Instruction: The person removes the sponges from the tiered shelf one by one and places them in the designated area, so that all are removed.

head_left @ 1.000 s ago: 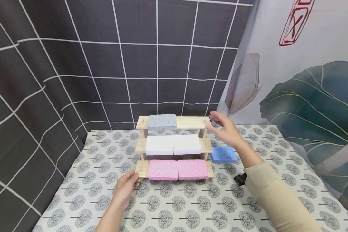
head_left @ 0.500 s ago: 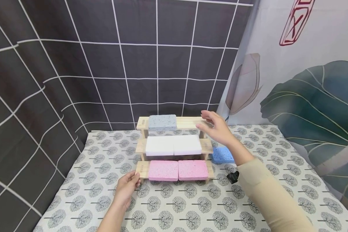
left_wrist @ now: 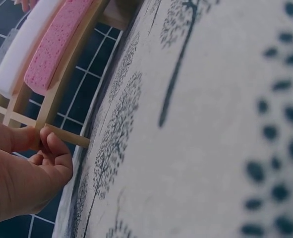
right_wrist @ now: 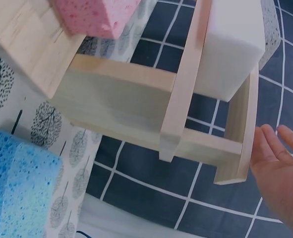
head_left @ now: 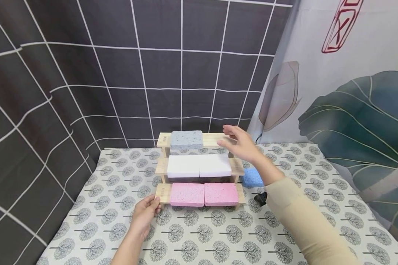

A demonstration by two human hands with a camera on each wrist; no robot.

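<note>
A three-tier wooden rack (head_left: 163, 168) stands on the tablecloth. My left hand (head_left: 144, 214) pinches the left end of its bottom board between thumb and fingers, as the left wrist view also shows. My right hand (head_left: 241, 145), holding nothing, is by the right part of the top board, fingers loosely extended. In the right wrist view its fingertips (right_wrist: 266, 144) are right beside that board. A grey sponge (head_left: 186, 140) lies on the left of the top tier. Two white sponges (head_left: 199, 165) fill the middle tier, and two pink sponges (head_left: 187, 194) sit on the bottom one.
A blue sponge (head_left: 253, 177) lies on the tree-print tablecloth (head_left: 112, 232) right of the rack, partly hidden by my right forearm. A small black object (head_left: 260, 199) shows beside the sleeve. Behind stands a dark grid-patterned curtain (head_left: 159, 70), with a leaf-print curtain (head_left: 351, 110) at right.
My right hand has moved left, from the right end of the top board to over it. My left hand keeps its grip, and the sponges stay in place.
</note>
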